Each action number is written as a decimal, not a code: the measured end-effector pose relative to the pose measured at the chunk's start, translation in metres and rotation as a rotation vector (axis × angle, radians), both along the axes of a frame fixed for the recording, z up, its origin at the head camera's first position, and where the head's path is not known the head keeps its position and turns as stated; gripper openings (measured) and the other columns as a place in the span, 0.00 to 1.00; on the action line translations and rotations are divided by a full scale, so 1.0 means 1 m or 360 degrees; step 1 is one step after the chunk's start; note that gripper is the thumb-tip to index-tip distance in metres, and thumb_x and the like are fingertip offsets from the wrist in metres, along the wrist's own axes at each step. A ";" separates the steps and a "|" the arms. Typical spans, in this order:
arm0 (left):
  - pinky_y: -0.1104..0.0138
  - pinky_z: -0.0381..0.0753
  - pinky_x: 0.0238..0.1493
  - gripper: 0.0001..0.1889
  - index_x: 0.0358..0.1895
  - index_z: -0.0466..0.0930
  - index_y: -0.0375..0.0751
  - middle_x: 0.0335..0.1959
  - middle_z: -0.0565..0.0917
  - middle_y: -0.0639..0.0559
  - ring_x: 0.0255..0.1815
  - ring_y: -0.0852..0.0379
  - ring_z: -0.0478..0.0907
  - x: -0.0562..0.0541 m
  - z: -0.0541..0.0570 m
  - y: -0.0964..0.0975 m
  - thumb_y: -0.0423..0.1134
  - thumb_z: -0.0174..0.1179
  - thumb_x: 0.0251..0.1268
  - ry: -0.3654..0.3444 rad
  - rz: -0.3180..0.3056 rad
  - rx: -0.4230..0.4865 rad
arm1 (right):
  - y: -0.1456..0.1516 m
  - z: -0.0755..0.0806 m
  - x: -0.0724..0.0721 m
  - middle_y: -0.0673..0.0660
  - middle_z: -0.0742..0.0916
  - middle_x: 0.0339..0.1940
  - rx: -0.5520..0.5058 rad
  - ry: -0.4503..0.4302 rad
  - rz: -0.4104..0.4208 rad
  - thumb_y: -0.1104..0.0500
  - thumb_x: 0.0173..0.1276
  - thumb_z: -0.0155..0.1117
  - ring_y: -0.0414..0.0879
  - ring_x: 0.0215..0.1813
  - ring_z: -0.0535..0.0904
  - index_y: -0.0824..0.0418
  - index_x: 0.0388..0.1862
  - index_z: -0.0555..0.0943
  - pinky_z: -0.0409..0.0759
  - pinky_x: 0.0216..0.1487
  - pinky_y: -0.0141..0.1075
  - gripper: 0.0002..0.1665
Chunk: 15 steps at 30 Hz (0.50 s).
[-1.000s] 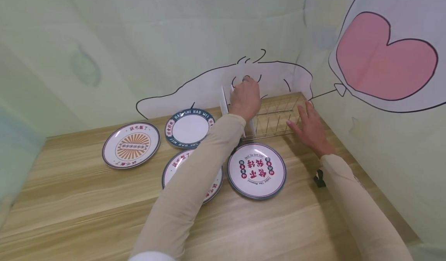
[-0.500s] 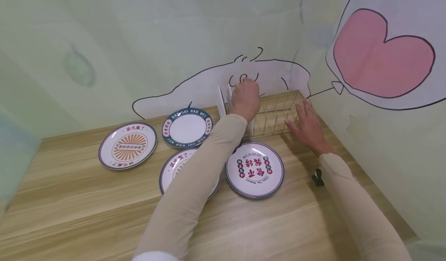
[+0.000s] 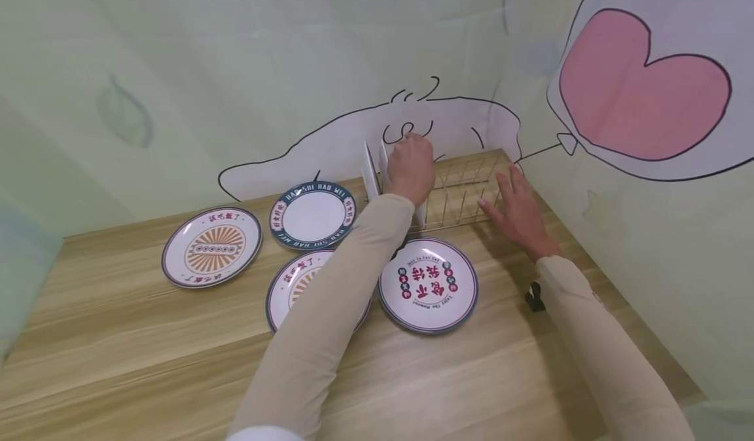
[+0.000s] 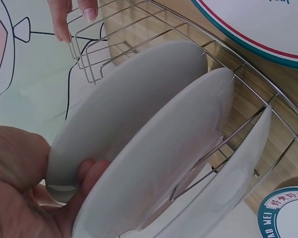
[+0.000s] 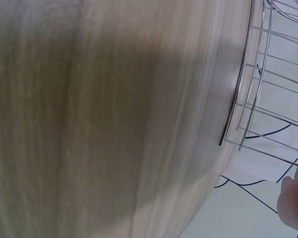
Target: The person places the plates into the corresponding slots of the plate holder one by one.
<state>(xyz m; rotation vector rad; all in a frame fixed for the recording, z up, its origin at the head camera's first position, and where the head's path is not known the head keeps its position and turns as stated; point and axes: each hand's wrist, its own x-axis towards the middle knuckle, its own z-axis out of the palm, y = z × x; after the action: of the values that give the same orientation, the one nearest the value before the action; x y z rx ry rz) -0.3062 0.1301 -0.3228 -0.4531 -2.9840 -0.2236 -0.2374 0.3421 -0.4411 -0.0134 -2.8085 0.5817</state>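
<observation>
In the left wrist view, three white plates stand on edge in a wire rack (image 4: 238,64). My left hand (image 3: 412,169) pinches the rim of the innermost plate (image 4: 134,89), thumb on one side and fingers in the gap beside the middle plate (image 4: 164,144). The third plate (image 4: 243,158) leans at the rack's outer end. At the opposite end of the rack, my right hand (image 3: 521,215) rests its fingertips against the wire, fingers fairly straight. The head view hides much of the held plate behind the left hand and sleeve.
Flat on the wooden table lie a plate with red characters (image 3: 429,287), a blue-rimmed plate (image 3: 314,216) and two sunburst plates, one at the left (image 3: 212,248) and one partly under the left sleeve (image 3: 297,281). A small black object (image 3: 535,297) stands by the right sleeve. Printed cloth walls rise behind.
The head view has shifted slightly, so the scene sits a little further left. Both hands keep nearly the same places at the rack.
</observation>
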 end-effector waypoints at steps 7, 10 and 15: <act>0.68 0.86 0.28 0.22 0.64 0.67 0.22 0.45 0.86 0.40 0.38 0.51 0.88 -0.002 0.000 -0.002 0.33 0.47 0.73 -0.0011 0.0001 0.0058 | -0.001 -0.001 -0.002 0.70 0.47 0.82 0.0019 0.0010 0.0022 0.44 0.75 0.56 0.71 0.81 0.46 0.69 0.78 0.55 0.48 0.78 0.65 0.45; 0.68 0.86 0.29 0.20 0.61 0.69 0.22 0.44 0.85 0.41 0.37 0.51 0.88 -0.001 0.002 -0.003 0.33 0.48 0.73 -0.0003 -0.0016 0.0050 | -0.001 -0.003 -0.003 0.71 0.48 0.82 0.0028 0.0021 0.0014 0.45 0.75 0.57 0.71 0.81 0.47 0.70 0.77 0.56 0.49 0.78 0.65 0.45; 0.69 0.85 0.26 0.20 0.61 0.70 0.24 0.44 0.85 0.42 0.36 0.51 0.87 0.001 0.005 -0.004 0.33 0.49 0.72 -0.0022 -0.0043 0.0012 | 0.000 -0.004 -0.004 0.71 0.49 0.82 0.0023 0.0020 0.0007 0.46 0.74 0.58 0.71 0.80 0.47 0.70 0.77 0.56 0.50 0.77 0.65 0.44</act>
<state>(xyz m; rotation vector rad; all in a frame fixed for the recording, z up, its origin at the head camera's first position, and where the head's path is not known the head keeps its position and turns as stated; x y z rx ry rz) -0.3054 0.1258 -0.3178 -0.4929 -2.9914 -0.2412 -0.2416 0.3419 -0.4450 -0.0008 -2.8009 0.5602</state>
